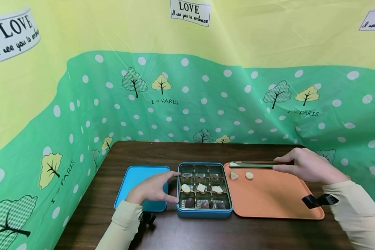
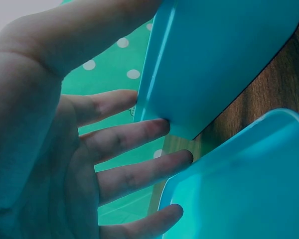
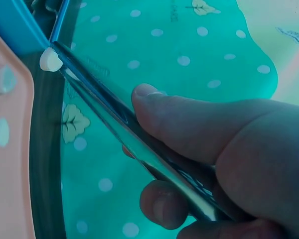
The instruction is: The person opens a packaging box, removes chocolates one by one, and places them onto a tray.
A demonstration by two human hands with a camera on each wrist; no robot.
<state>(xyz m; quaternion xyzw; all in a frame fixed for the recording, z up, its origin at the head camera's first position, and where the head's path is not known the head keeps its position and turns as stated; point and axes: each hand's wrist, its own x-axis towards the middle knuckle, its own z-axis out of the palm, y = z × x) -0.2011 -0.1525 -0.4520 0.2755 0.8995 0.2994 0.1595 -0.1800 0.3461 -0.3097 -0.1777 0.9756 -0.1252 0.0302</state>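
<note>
My left hand [image 1: 153,187] touches the left side of a blue tin [image 1: 204,214] with thumb and fingertips, its fingers spread and fairly straight. Inside the tin is a divided tray; white chocolates [image 1: 201,188] sit in the middle row and dark chocolates [image 1: 205,205] in the front row. My right hand [image 1: 309,166] grips metal tongs [image 3: 139,154] between thumb and fingers. Between the tongs' tips is a white chocolate [image 3: 51,59], held above the tray's back left corner. Two more white chocolates [image 1: 249,175] lie on the orange tray [image 1: 275,198].
The blue lid [image 1: 134,178] lies left of the tin, partly under my left hand. The orange tray's left edge adjoins the tin's right side. Behind the dark wooden table [image 1: 162,151] hangs a green and yellow printed cloth [image 1: 175,114].
</note>
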